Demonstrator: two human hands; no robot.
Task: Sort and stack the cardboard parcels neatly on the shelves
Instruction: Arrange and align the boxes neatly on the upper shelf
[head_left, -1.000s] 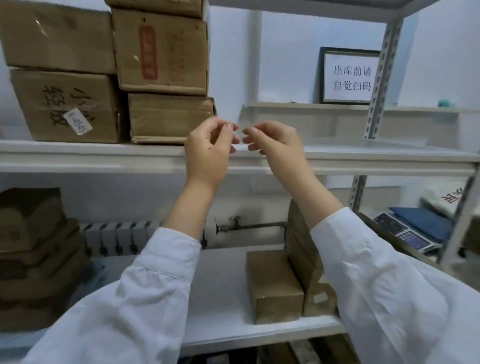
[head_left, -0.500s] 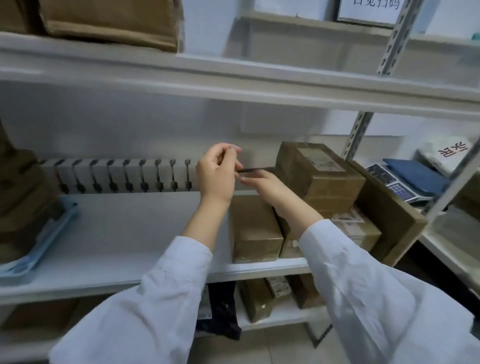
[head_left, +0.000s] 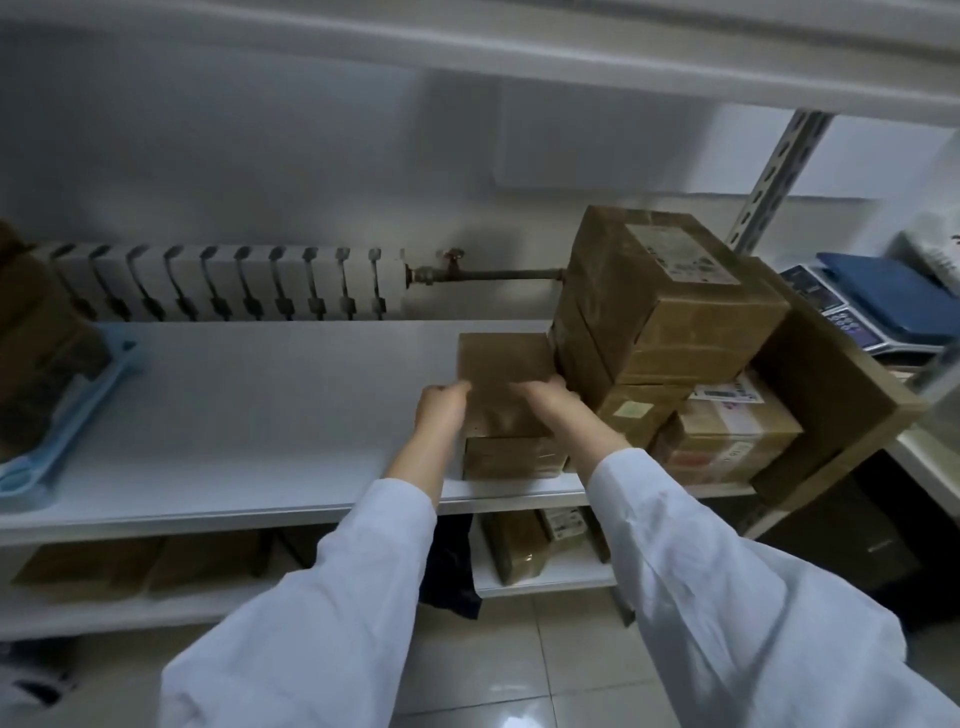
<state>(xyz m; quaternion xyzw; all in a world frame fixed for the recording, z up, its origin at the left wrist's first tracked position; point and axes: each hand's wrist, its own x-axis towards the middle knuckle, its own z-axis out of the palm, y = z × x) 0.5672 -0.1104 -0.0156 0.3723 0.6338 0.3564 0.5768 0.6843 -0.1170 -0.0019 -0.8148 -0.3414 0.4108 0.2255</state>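
Flat parcel (head_left: 503, 382) is seen on the middle shelf (head_left: 260, 457), near the front edge, right of centre. It appears to lie on a second flat parcel (head_left: 511, 457) of like footprint, whose front face shows below it. Its right side is touching or just beside the tall stack (head_left: 670, 312) toward the shelf's right end.

Hands: left hand (head_left: 441, 408) is set against the parcel's left front edge, fingers curled onto the top. Right hand (head_left: 550, 402) is laid on the right front part, wedged between parcel and stack. Both are closed on the parcel in a two-sided hold; whether it is lifted or only pressed cannot be told.

Handling, judged:
- Stiff cardboard, wrapped in glossy tape or film; likely a little slippery under bare fingers.
- Thin and small, so probably light to moderate; contents unknown.
- Best taken at the two short sides, thumbs on top, fingers under the front edge.
- Little room is left on the right, so the stack could be nudged if the parcel is swung out.

Left half of the shelf is bare as far as the blue tray (head_left: 57, 447) at the left edge.
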